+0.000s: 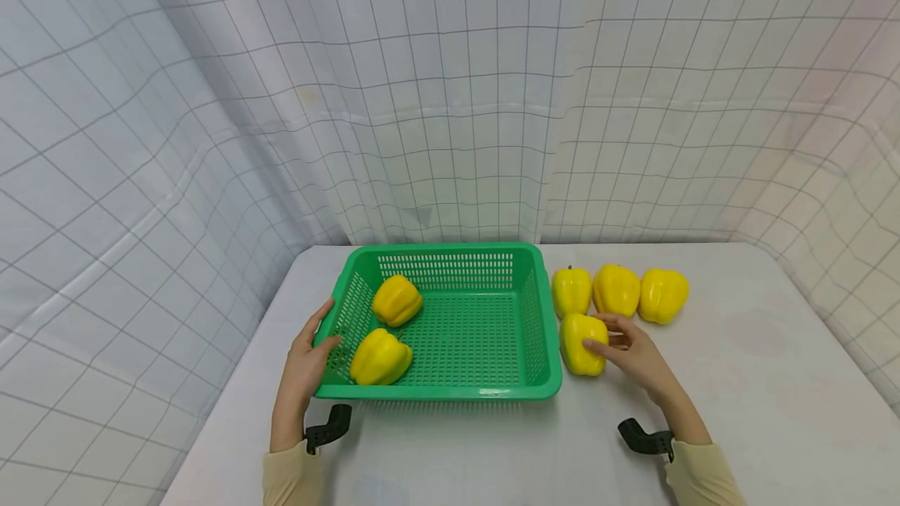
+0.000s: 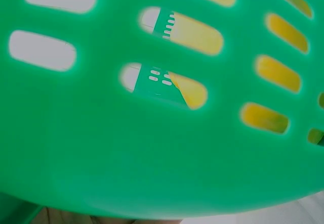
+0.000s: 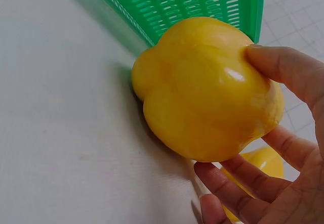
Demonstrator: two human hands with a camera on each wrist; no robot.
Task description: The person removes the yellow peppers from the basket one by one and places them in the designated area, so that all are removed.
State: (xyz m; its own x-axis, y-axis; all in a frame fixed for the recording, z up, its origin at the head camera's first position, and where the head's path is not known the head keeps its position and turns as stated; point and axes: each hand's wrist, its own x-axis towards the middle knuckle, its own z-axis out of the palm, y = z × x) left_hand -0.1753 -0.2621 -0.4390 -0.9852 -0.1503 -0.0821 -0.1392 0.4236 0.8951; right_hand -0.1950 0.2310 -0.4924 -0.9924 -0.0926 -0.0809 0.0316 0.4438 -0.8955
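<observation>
My left hand grips the left rim of a green plastic basket, fingers outside and thumb over the inner side. In the left wrist view the slotted basket wall fills the picture, with yellow showing through the slots. At the basket's right side my right hand holds a yellow bell pepper between thumb and fingers. The right wrist view shows its lobed end, with the thumb on one side and fingertips on the other. Inside the basket, towards the left, lie two yellow bell peppers, one behind the other.
Several more yellow bell peppers sit in a row behind my right hand: one by the basket, a middle one and a right one. Everything stands on a white table. White grid-patterned curtains hang behind and at both sides.
</observation>
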